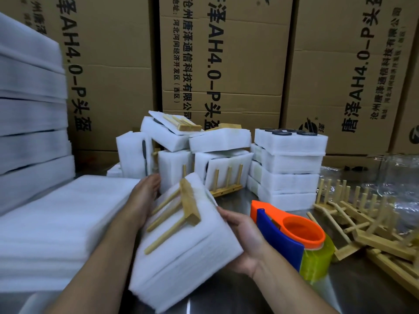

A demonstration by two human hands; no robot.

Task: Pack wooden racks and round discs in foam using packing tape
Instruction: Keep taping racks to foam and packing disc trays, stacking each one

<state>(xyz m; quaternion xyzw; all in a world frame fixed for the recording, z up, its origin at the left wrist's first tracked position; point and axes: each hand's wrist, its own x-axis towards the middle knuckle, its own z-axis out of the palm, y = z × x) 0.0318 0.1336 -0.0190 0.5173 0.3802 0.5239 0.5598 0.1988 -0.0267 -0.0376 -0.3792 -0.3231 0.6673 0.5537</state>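
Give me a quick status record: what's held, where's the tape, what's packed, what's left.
held: foam block with a wooden rack set in its top
left hand: grips block's left side
right hand: grips right edge, thumb on top
tape dispenser: on table beside right hand, unheld
packed: foam packs piled behind; round discs show in top right one
unpacked: loose racks heaped at right
spare foam: sheets stacked at left
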